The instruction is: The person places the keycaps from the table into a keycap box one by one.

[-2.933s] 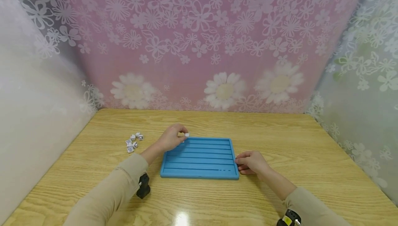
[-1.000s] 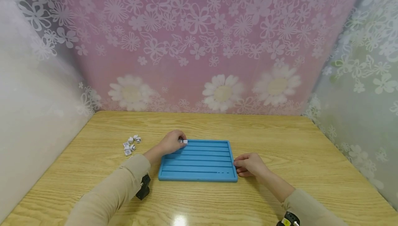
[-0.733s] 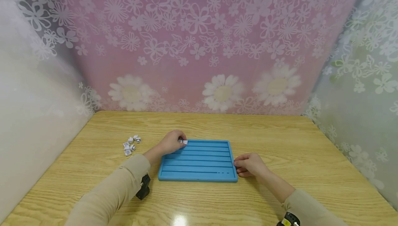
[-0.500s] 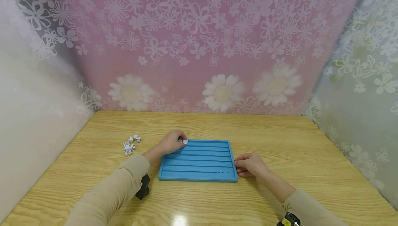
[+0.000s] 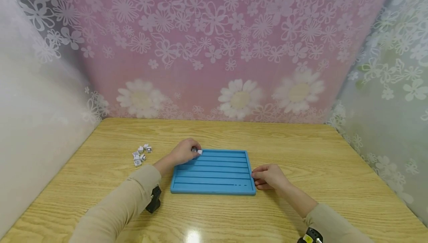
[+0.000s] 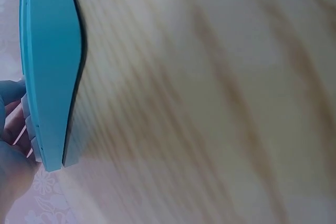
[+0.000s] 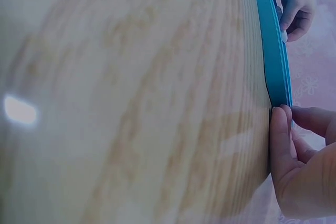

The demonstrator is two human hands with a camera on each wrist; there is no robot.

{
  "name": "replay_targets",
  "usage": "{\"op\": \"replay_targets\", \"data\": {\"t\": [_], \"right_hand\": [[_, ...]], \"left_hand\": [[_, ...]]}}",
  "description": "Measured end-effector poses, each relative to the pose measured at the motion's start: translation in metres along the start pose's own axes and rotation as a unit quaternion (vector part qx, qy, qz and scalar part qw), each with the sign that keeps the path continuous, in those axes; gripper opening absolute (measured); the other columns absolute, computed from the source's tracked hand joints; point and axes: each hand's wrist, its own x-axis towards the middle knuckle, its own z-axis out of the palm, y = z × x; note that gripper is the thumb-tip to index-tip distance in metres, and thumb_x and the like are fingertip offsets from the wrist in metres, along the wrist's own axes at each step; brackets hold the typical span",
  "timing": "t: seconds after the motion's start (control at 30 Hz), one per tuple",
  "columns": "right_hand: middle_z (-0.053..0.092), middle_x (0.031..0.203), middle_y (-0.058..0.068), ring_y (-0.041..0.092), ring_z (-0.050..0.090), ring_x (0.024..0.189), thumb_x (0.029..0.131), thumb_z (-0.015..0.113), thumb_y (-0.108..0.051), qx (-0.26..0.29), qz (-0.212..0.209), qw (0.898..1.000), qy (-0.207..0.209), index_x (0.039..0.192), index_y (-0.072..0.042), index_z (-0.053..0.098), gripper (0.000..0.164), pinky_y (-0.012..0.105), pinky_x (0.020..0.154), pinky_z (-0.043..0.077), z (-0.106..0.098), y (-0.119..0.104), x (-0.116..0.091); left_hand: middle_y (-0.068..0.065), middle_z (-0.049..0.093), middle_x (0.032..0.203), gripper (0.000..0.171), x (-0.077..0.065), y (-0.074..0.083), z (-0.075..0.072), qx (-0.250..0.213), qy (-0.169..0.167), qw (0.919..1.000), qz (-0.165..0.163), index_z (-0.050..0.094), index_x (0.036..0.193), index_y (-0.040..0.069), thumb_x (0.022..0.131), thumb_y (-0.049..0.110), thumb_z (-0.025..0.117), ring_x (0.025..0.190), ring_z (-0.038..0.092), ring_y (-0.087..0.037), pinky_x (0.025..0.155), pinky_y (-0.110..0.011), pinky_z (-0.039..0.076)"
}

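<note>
At the back left corner of the blue ridged tray [image 5: 214,190], my left hand [image 5: 183,152] pinches a small white keycap-like piece [image 5: 200,152] between thumb and finger. Another white piece [image 5: 194,150] shows under the same fingers. In the left wrist view, several white pieces [image 6: 30,127] sit in a row along the tray, partly behind the left hand [image 6: 14,135]. My right hand [image 5: 270,177] grips the right edge of the tray with thumb and fingertips. The right wrist view shows this right hand [image 7: 307,156] at the tray's near corner.
Several loose white pieces [image 5: 138,163] lie scattered on the wooden table [image 5: 110,183], left of the tray. A pink flowered curtain [image 5: 207,49] stands behind the table, with pale cloth on both sides.
Since the earliest frame, my left hand has lowered the white piece from above the tray's back rim into the back row. Through the latest frames it stays there; my right hand keeps its place.
</note>
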Motion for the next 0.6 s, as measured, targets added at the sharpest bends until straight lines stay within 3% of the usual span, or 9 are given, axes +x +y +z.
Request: {"op": "replay_targets", "data": {"t": [0.23,0.6], "right_hand": [[0.062,0.070,0.008,0.013,0.058,0.057,0.085,0.062,-0.001,0.000,0.000,1.000,0.000,0.103,0.012,0.060,0.022,0.028,0.055,0.053,0.0000,0.0001,-0.0005],[0.062,0.071,0.008,0.013,0.058,0.058,0.086,0.061,-0.001,0.001,0.001,1.000,0.001,0.103,0.011,0.060,0.021,0.028,0.055,0.053,-0.0002,0.0003,0.0003]], "left_hand": [[-0.008,0.060,0.104,0.018,-0.0001,-0.0001,0.0014,-0.003,-0.002,1.0000,0.004,0.066,0.104,0.004,0.086,0.007,0.066,0.093,0.056,-0.020,0.079,-0.036,0.048],[-0.006,0.060,0.099,0.013,0.0009,-0.0003,0.0004,0.003,0.000,1.0000,0.009,0.068,0.099,0.005,0.086,0.007,0.066,0.090,0.056,-0.019,0.078,-0.035,0.048]]}}
